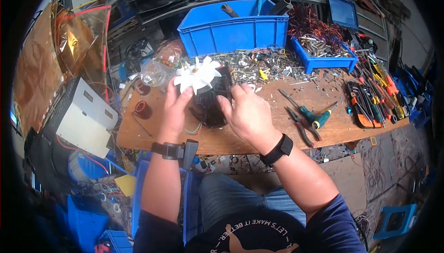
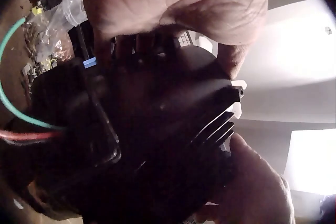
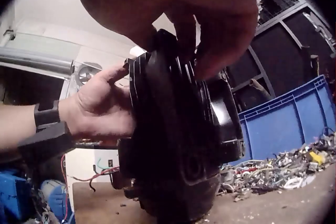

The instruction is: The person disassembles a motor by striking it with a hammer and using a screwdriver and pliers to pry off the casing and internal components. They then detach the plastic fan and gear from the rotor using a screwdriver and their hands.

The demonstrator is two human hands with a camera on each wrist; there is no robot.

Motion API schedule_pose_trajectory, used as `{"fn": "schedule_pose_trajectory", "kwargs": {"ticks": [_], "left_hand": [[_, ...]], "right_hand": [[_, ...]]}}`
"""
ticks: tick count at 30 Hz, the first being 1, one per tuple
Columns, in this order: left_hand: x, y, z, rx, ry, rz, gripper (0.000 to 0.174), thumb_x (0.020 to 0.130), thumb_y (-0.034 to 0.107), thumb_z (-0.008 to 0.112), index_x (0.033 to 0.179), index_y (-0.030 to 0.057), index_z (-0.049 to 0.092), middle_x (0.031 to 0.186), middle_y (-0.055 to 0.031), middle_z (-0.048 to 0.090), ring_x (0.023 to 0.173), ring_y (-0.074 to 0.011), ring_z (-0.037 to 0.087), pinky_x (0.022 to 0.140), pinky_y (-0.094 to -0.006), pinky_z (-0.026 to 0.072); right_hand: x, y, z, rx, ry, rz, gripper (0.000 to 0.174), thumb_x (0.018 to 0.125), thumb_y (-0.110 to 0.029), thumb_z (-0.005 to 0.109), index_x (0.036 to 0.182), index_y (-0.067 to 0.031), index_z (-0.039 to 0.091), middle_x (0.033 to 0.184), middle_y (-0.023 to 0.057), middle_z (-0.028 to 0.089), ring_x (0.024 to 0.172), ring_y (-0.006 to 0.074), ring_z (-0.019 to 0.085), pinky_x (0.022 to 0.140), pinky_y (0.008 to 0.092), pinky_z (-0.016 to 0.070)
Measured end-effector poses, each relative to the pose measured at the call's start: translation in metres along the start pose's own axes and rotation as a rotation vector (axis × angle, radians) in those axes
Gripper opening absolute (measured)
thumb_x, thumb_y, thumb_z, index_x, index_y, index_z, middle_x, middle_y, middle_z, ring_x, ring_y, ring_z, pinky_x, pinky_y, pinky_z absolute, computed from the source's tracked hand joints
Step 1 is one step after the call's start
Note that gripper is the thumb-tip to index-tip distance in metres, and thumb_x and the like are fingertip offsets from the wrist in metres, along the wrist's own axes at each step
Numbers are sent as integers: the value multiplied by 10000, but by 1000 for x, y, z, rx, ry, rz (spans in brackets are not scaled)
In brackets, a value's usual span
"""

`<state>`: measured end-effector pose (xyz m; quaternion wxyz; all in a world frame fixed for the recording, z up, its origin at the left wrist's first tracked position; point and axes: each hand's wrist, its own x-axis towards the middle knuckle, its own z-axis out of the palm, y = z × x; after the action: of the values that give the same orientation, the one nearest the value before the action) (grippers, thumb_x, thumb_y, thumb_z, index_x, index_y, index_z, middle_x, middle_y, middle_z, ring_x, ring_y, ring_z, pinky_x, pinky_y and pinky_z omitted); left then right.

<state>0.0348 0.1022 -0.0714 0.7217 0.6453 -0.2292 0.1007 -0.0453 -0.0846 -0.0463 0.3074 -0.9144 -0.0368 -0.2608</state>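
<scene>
A black plastic fan housing (image 1: 208, 107) is between both hands over the near edge of the workbench, a white fan wheel (image 1: 198, 73) with several blades at its upper left. My left hand (image 1: 173, 109) holds the housing from the left, thumb up by the blades. From the other side my right hand (image 1: 252, 114) grips its edge; in the right wrist view, fingers (image 3: 212, 58) pinch a black rim at the top. Slots cut through the housing (image 2: 157, 124) in the left wrist view, where green and red wires (image 2: 26, 113) come out of it.
Pliers (image 1: 303, 126) and a green-handled screwdriver (image 1: 323, 116) lie right of the hands on the wooden workbench (image 1: 277, 100). Behind are a large blue bin (image 1: 231, 35), scattered small metal parts (image 1: 273, 63) and a blue tray (image 1: 330, 62). A tool set (image 1: 370, 100) stands far right.
</scene>
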Motion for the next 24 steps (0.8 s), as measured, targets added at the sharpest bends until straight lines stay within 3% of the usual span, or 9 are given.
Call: {"fn": "schedule_pose_trajectory", "kwargs": {"ticks": [4,7,24], "left_hand": [[1,2,1,26,-14,-31,585,969,209,546,1440,-25,292,1347,-84,458,1269,-186,409,1099,-334,272],[3,-2,-1,-22,-6,-14,492,933,241,614,1333,28,421,1292,-74,488,1217,-179,431,1057,-323,320],[2,-6,-7,-61,-12,-6,500,941,277,604,1332,39,404,1291,-66,480,1215,-169,416,1069,-320,287]], "right_hand": [[4,2,5,-35,5,-24,287,920,-302,557,906,-16,571,891,188,629,780,395,639,690,489,514],[4,0,7,-16,4,-10,263,920,-280,551,885,-19,557,871,192,634,774,395,639,689,492,512],[2,-5,15,-39,46,-41,229,913,-247,557,871,-23,528,818,194,658,733,369,664,648,456,546]]}}
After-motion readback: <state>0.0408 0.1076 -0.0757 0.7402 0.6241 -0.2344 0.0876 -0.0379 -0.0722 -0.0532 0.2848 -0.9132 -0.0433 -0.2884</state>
